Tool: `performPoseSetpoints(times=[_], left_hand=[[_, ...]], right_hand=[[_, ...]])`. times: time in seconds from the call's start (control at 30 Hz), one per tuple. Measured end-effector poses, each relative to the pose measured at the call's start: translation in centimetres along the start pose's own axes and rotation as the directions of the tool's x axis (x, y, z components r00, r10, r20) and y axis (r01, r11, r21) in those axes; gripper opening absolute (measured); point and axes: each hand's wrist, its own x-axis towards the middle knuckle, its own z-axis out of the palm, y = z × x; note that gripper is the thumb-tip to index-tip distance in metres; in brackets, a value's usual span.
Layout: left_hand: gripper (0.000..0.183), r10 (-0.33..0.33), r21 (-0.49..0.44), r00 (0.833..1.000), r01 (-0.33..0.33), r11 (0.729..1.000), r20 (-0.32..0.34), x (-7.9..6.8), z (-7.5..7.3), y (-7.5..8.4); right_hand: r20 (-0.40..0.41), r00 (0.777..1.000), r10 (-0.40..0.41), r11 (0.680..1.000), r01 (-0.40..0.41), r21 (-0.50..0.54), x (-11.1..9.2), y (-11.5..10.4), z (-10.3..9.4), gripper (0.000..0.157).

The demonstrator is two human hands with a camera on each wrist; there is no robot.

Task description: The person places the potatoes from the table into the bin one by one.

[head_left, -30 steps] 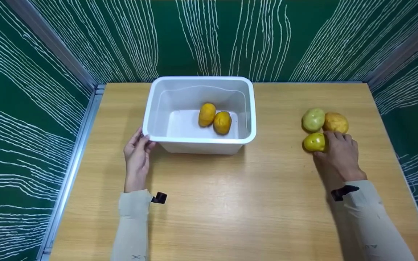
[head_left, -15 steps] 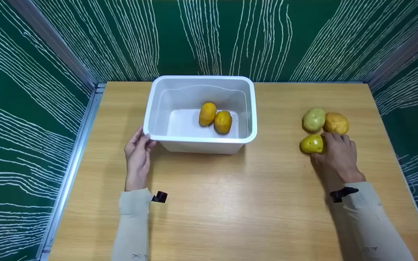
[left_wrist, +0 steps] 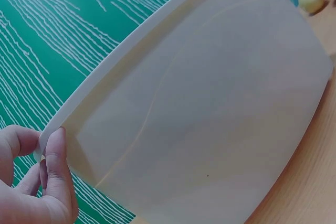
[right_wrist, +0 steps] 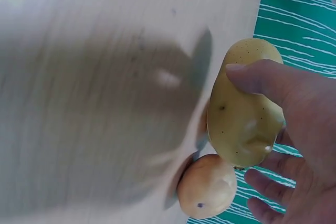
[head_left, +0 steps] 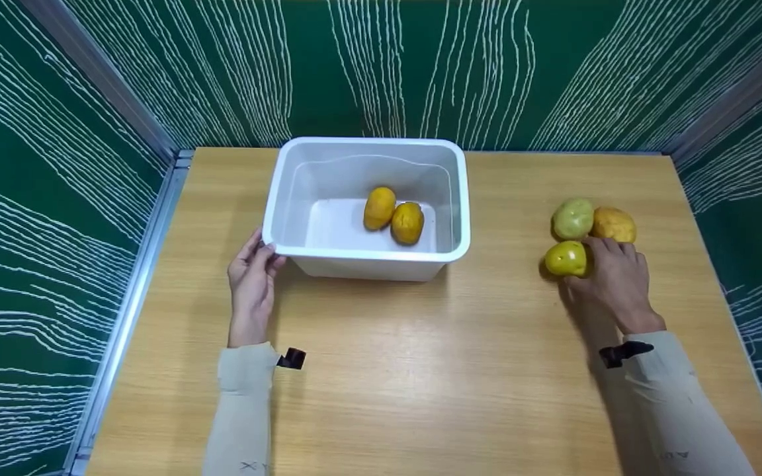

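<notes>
Head view: white bin (head_left: 368, 253) standing upright on the wood-grain worktop (head_left: 421, 370), toward the far edge and left of centre. Left hand (head_left: 251, 277) at its near left corner, pinching the rim; left wrist view has thumb and fingers on either side of the lip. In the bin, on the floor right of centre, two fruits side by side: left yellow-orange fruit (head_left: 379, 208) set slightly farther back, right yellow-orange fruit (head_left: 407, 223) against it. Right hand (head_left: 612, 281) well apart from the bin, over on the right, gripping a glossy yellow-green fruit (head_left: 566, 258); right wrist view puts the thumb across its dark-specked skin, fingers on the other side. Cannot tell if this fruit touches the worktop. Just beyond it, a paler green fruit (head_left: 573, 219), with a yellow fruit (head_left: 614, 225) close beside on the right. Both forearms in pale sleeves, left sleeve (head_left: 242, 403) and right sleeve (head_left: 678, 396), each with a black piece at the wrist. Green walls (head_left: 315, 86) around, streaked with wavy white lines.
</notes>
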Motion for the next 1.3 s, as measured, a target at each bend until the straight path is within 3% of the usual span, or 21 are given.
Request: performPoseSetpoints(times=[0.27, 0.47, 1.3], left_hand=[[0.051, 0.036, 0.005, 0.999, -0.036, 0.999, 0.036, -0.1, 0.0, -0.2], [0.052, 0.025, 0.003, 0.999, -0.026, 1.000, 0.026, -0.1, 0.0, -0.1], [0.053, 0.023, -0.005, 1.000, -0.023, 1.000, 0.010, -0.1, 0.1, 0.1]], right_hand=[[-0.058, 0.996, -0.071, 0.997, 0.068, -0.045, 0.7, -0.8, -0.6, 0.075], [-0.046, 0.997, -0.063, 0.998, 0.062, -0.032, 1.2, -1.5, -1.1, 0.076], [-0.133, 0.978, -0.159, 0.987, 0.154, -0.048, 2.4, -3.9, -2.6, 0.069]])
